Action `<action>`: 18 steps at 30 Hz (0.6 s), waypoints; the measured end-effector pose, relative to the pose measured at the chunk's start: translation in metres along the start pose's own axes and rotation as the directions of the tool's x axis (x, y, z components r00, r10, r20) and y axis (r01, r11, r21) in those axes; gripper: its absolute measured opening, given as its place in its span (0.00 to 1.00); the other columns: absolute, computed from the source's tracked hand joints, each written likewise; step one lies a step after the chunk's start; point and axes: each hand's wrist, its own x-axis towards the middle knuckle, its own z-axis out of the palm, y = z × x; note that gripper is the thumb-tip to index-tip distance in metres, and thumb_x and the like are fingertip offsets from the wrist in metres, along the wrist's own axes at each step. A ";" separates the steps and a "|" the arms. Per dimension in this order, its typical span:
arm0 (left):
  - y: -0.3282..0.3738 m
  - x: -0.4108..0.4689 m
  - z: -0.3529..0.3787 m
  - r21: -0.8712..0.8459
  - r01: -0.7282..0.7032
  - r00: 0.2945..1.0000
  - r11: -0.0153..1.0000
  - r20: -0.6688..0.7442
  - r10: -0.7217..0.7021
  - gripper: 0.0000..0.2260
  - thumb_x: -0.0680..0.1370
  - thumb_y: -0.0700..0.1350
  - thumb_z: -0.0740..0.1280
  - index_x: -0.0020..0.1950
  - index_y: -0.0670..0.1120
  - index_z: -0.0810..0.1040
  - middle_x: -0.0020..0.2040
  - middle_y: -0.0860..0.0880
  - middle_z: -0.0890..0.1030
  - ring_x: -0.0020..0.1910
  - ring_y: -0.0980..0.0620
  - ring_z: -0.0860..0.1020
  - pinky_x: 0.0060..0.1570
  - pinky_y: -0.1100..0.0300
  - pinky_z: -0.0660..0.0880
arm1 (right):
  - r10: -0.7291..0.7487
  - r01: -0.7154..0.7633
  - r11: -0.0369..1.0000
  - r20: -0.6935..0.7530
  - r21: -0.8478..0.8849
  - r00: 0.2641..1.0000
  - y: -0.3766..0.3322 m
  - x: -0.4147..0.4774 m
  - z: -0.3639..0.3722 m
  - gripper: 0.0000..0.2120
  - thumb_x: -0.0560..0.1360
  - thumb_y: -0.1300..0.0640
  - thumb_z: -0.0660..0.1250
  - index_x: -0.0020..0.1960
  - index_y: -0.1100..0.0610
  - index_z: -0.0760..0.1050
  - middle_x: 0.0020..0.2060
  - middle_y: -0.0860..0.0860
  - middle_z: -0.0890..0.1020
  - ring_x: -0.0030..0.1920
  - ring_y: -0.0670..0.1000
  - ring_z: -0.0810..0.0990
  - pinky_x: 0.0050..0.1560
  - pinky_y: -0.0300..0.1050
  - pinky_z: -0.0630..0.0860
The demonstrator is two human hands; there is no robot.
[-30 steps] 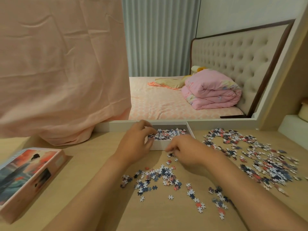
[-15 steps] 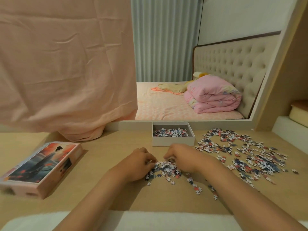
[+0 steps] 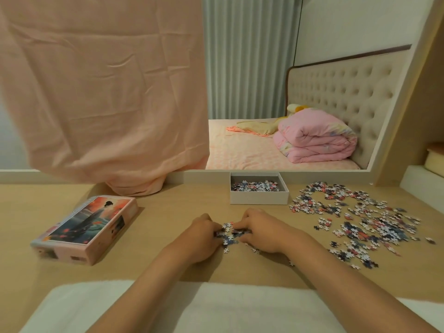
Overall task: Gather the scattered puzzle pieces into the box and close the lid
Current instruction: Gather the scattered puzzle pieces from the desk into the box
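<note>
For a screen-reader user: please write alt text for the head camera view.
The left hand and right hand cup a small heap of puzzle pieces between them on a wooden desk. Beyond them an open white box holds some pieces; many more pieces lie scattered at right, the illustrated lid at left.

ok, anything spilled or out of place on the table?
Yes: loose puzzle pieces sprawl across the table right of the open box, which holds only a thin layer. A small heap sits between the left hand and right hand, both cupped around it. The lid lies askew at left, off the box. Nothing looks damaged.
</note>
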 end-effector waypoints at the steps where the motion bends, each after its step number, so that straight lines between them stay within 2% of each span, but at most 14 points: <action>1: 0.005 0.003 0.002 -0.012 -0.013 1.000 1.000 -0.001 0.013 0.09 0.79 0.47 0.64 0.56 0.49 0.80 0.52 0.47 0.71 0.54 0.45 0.73 0.55 0.54 0.71 | -0.006 0.006 1.000 -0.003 0.001 1.000 0.001 -0.002 -0.002 0.19 0.79 0.48 0.67 0.69 0.47 0.76 0.60 0.52 0.73 0.63 0.54 0.70 0.65 0.50 0.69; 3: 0.014 0.009 0.004 -0.027 -0.028 1.000 0.999 0.005 0.028 0.09 0.79 0.44 0.63 0.56 0.47 0.80 0.52 0.46 0.71 0.54 0.43 0.74 0.55 0.53 0.71 | 0.003 -0.002 0.998 -0.020 0.057 1.000 0.006 -0.009 -0.009 0.16 0.78 0.50 0.68 0.66 0.46 0.78 0.60 0.50 0.75 0.62 0.53 0.74 0.64 0.50 0.71; 5: 0.023 0.012 0.002 -0.070 -0.022 1.000 0.997 0.016 0.023 0.13 0.80 0.44 0.62 0.64 0.49 0.78 0.56 0.46 0.71 0.57 0.43 0.74 0.58 0.52 0.71 | 0.045 -0.036 0.990 -0.064 0.134 0.997 0.013 -0.020 -0.020 0.16 0.78 0.50 0.69 0.65 0.43 0.78 0.62 0.45 0.76 0.63 0.50 0.74 0.65 0.49 0.71; 7: 0.028 0.011 -0.003 -0.043 0.043 0.999 0.998 0.027 -0.042 0.20 0.79 0.53 0.62 0.71 0.50 0.71 0.63 0.47 0.69 0.64 0.45 0.71 0.62 0.50 0.70 | 0.111 -0.100 0.983 -0.069 0.155 0.991 0.021 -0.034 -0.032 0.19 0.76 0.48 0.71 0.66 0.41 0.76 0.65 0.44 0.73 0.64 0.49 0.74 0.66 0.49 0.71; 9: 0.028 0.005 -0.007 0.102 0.113 0.991 0.988 0.061 -0.119 0.28 0.74 0.66 0.62 0.69 0.51 0.69 0.65 0.47 0.67 0.66 0.45 0.66 0.61 0.48 0.71 | 0.190 -0.189 0.978 0.000 0.091 0.982 0.028 -0.052 -0.046 0.28 0.73 0.45 0.73 0.71 0.42 0.71 0.68 0.45 0.70 0.65 0.50 0.73 0.66 0.49 0.71; 11: 0.030 -0.001 -0.007 0.196 0.123 0.981 0.973 0.121 -0.149 0.32 0.71 0.70 0.62 0.67 0.51 0.70 0.64 0.47 0.65 0.66 0.45 0.64 0.61 0.48 0.70 | 0.305 -0.306 0.952 0.084 -0.006 0.949 0.035 -0.070 -0.057 0.38 0.69 0.45 0.76 0.75 0.44 0.65 0.72 0.47 0.68 0.68 0.53 0.72 0.66 0.50 0.72; 14: 0.036 0.000 0.000 0.169 0.088 0.984 0.982 0.139 -0.112 0.27 0.75 0.66 0.62 0.67 0.50 0.72 0.64 0.47 0.65 0.66 0.45 0.64 0.64 0.50 0.68 | 0.507 -0.485 0.859 0.143 -0.167 0.850 0.049 -0.090 -0.064 0.50 0.62 0.40 0.80 0.78 0.45 0.60 0.76 0.49 0.65 0.72 0.56 0.69 0.67 0.55 0.72; 16: 0.045 0.005 0.006 0.144 0.047 0.990 0.988 0.128 -0.065 0.21 0.78 0.60 0.62 0.65 0.49 0.73 0.63 0.45 0.66 0.64 0.45 0.66 0.64 0.51 0.68 | 0.590 -0.543 0.799 0.164 -0.258 0.791 0.057 -0.101 -0.062 0.51 0.61 0.34 0.78 0.77 0.47 0.62 0.75 0.51 0.65 0.70 0.58 0.70 0.66 0.57 0.73; 18: 0.058 0.010 0.011 0.123 0.006 0.994 0.992 0.109 -0.020 0.17 0.80 0.56 0.62 0.63 0.47 0.74 0.62 0.44 0.67 0.63 0.43 0.67 0.62 0.52 0.68 | 0.608 -0.554 0.788 0.197 -0.270 0.769 0.061 -0.107 -0.056 0.48 0.63 0.32 0.75 0.76 0.50 0.65 0.72 0.54 0.68 0.67 0.58 0.72 0.63 0.56 0.74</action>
